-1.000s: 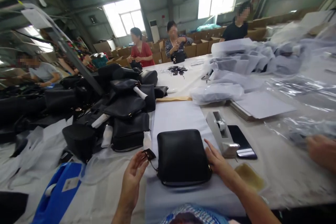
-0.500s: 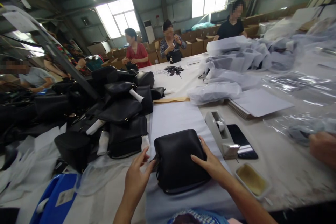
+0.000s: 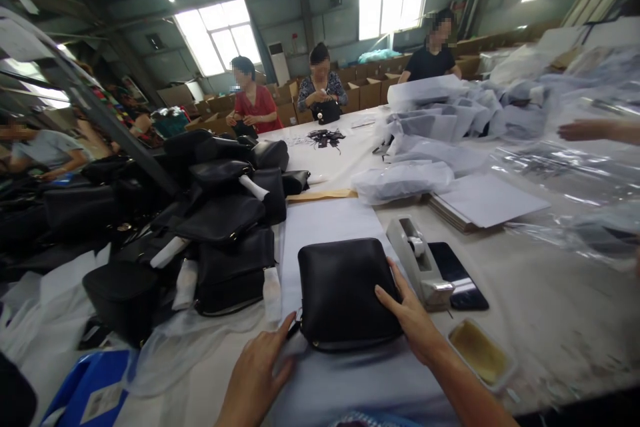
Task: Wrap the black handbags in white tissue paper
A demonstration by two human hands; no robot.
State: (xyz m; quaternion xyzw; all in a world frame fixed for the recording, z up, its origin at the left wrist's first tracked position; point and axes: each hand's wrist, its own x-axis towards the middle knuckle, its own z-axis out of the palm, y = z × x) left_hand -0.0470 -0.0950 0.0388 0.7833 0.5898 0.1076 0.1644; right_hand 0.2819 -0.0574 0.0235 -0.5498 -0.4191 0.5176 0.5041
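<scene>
A black handbag (image 3: 347, 293) lies flat on white paper sheets (image 3: 327, 217) in front of me. My right hand (image 3: 413, 320) grips its right edge, thumb on top and the other fingers along the side, partly hidden. Beside the bag's lower left corner is my left hand (image 3: 260, 367), fingers stretched out and thumb apart. Its index fingertip is at a small black tab (image 3: 294, 328) with metal fittings on the bag's left side; whether it presses the tab I cannot tell.
Black bags (image 3: 225, 210) are heaped at left, above a blue object (image 3: 90, 387). To the right are a tape dispenser (image 3: 417, 267), a phone (image 3: 457, 277), a shallow dish (image 3: 509, 367) and white boards (image 3: 493, 200). A co-worker's hand (image 3: 585, 130) reaches in over clear plastic.
The bag has turned slightly and sits straighter, a little farther from me. My left hand has dropped lower along its left side. The co-worker's hand at right has moved up and inward.
</scene>
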